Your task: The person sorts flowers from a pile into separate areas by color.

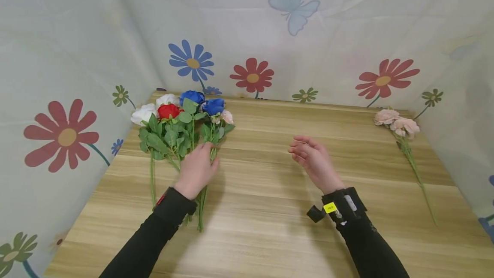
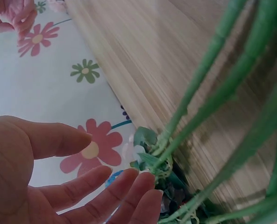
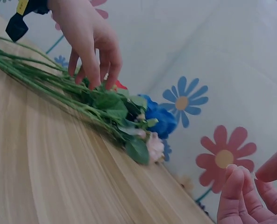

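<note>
Several artificial flowers lie bunched at the left of the table: white blooms (image 1: 143, 114), a red bloom (image 1: 167, 111), blue blooms (image 1: 213, 106) and a small pale pink one (image 3: 154, 147). My left hand (image 1: 197, 170) hovers over their green stems (image 1: 202, 209), just below the leaves (image 1: 157, 141). In the left wrist view its thumb and fingers (image 2: 98, 193) are spread apart, with no stem between them. My right hand (image 1: 318, 162) is raised over the middle of the table, its fingers loosely bent and holding nothing.
Two pale pink flowers (image 1: 405, 127) on long stems lie at the table's far right. The wood-grain table (image 1: 262, 226) meets a white sheet (image 1: 231, 20) printed with flowers and a butterfly at the back and sides.
</note>
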